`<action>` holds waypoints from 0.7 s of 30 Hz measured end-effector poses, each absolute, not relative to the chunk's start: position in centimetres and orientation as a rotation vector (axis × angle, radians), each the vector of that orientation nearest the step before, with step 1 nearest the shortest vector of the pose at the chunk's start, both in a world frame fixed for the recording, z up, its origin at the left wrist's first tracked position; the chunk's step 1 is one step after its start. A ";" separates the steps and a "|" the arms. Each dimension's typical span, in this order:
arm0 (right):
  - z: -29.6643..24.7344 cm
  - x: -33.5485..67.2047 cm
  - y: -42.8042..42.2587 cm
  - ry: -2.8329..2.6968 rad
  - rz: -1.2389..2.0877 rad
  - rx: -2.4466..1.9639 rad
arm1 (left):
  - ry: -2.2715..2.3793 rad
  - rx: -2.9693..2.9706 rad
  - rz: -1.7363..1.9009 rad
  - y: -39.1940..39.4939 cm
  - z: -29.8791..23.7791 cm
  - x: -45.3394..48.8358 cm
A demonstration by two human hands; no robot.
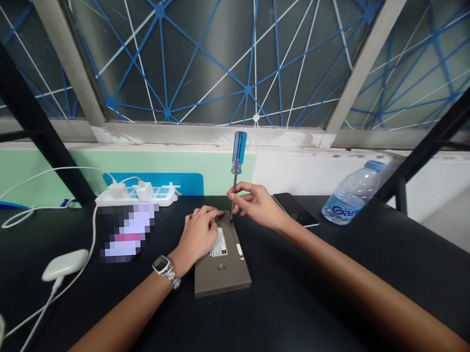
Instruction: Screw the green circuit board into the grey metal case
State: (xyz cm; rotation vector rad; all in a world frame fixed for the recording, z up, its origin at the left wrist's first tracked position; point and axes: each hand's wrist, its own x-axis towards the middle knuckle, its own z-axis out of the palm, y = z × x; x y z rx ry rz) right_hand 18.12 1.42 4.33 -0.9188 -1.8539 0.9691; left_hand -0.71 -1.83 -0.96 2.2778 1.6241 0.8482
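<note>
Head view: the right hand (256,204) pinches the thin metal part of a blue-handled screwdriver (236,168) with thumb and first finger. Its tip seems to meet the flat brown box (232,263) near the far right edge. The box lies on the black table (266,321), between the arms. The left hand (198,233) rests over it, fingers a bit spread and bent, pinching nothing that I can see

To do this well, I think the tool should stand straight, with a gentle push down, and the box should be held still

The left hand hides part of the box. A dark phone (295,209) lies just beside the right arm, with a water bottle (348,193) past it. A white power strip (163,197) and a white round-cornered gadget (65,264) sit on the left
</note>
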 end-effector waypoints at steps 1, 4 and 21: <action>4.2 18.0 1.4 -1.833 0.933 -0.942 | 1.627 2.277 0.848 -1.8 -1.0 -0.7; 4.1 17.9 1.4 -1.789 0.912 -0.968 | 1.638 2.273 0.843 -1.9 -0.9 -0.7; 3.9 17.7 1.5 -1.680 1.060 -0.918 | 1.633 2.276 0.849 -1.8 -1.0 -0.6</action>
